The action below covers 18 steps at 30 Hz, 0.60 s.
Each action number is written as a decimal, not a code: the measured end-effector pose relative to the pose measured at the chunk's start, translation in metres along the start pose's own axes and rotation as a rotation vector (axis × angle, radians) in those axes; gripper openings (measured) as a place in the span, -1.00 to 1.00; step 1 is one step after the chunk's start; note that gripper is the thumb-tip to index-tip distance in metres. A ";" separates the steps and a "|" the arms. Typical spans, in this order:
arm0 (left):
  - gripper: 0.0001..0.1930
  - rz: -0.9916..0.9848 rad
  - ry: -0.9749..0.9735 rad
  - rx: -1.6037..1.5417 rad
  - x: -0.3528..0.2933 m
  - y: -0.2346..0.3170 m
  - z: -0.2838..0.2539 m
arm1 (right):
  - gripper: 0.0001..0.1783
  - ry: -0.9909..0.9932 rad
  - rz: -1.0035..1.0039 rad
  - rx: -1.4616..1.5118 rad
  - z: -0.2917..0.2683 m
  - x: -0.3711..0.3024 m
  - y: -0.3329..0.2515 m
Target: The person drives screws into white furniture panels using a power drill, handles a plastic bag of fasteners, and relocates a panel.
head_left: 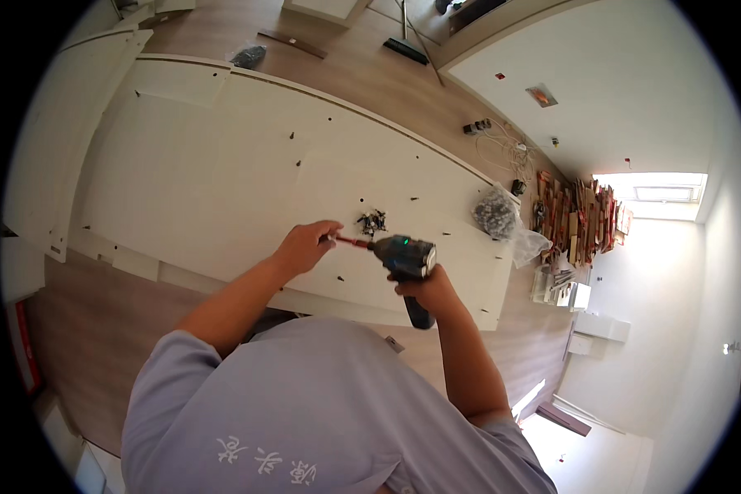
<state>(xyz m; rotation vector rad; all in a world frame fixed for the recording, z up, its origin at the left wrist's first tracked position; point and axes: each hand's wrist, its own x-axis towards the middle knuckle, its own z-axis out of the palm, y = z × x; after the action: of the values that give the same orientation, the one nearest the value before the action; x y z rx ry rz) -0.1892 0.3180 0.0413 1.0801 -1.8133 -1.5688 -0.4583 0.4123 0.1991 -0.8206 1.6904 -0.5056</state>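
My right hand (432, 290) is wrapped round the grip of a black cordless drill (407, 258), whose small green light is lit. A long red bit (354, 242) points left from its chuck. At the bit's tip my left hand (303, 249) is closed in a pinch; whatever its fingers hold is too small to make out. Both hands are above a large white board (214, 156) lying flat. Just beyond the bit lies a small heap of dark screws (372, 221). Several single screws, such as one screw (299, 163), stand or lie about the board.
A clear plastic bag of small grey parts (496, 214) sits at the board's right end. Another bag (249, 56) lies past the far edge. More white panels (74, 140) are at the left. Cables (502, 148), stacked wood strips (580, 218) and a broom (406, 51) lie beyond.
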 end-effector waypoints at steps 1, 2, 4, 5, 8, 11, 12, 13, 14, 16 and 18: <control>-0.55 0.039 0.023 0.026 0.012 -0.007 0.001 | -0.51 0.027 -0.002 0.036 -0.001 0.015 0.002; -0.49 0.080 0.044 0.053 0.022 -0.015 0.003 | -0.57 0.072 -0.001 0.025 -0.003 0.033 0.005; -0.50 0.116 0.098 0.138 0.032 -0.023 0.005 | -0.65 0.169 0.026 -0.014 0.000 0.060 -0.006; -0.51 0.133 0.128 0.180 0.036 -0.027 0.005 | -0.67 0.194 0.030 -0.052 -0.001 0.074 -0.006; -0.59 0.127 0.086 0.179 0.030 -0.020 0.000 | -0.69 0.257 0.047 -0.213 -0.012 0.108 0.002; -0.68 0.097 0.026 0.102 0.000 -0.014 -0.006 | -0.60 0.300 0.048 -0.570 -0.037 0.129 0.018; -0.70 0.080 0.028 0.075 -0.015 -0.019 -0.008 | -0.61 0.273 0.057 -0.671 -0.029 0.129 0.001; -0.71 0.055 0.035 0.075 -0.031 -0.024 -0.009 | -0.62 0.246 0.067 -0.772 -0.023 0.127 -0.017; -0.73 0.032 0.046 0.075 -0.048 -0.029 -0.009 | -0.63 0.221 0.072 -0.876 -0.015 0.121 -0.041; -0.74 0.001 0.028 0.077 -0.063 -0.017 -0.005 | -0.67 0.224 0.083 -0.972 -0.011 0.114 -0.064; -0.75 0.002 0.018 0.030 -0.075 -0.014 -0.003 | -0.69 0.225 0.053 -1.076 -0.002 0.109 -0.083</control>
<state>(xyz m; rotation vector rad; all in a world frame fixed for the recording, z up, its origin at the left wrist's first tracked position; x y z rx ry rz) -0.1417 0.3773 0.0378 1.1025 -1.8307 -1.5302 -0.4522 0.2761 0.1864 -1.4962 2.1757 0.4426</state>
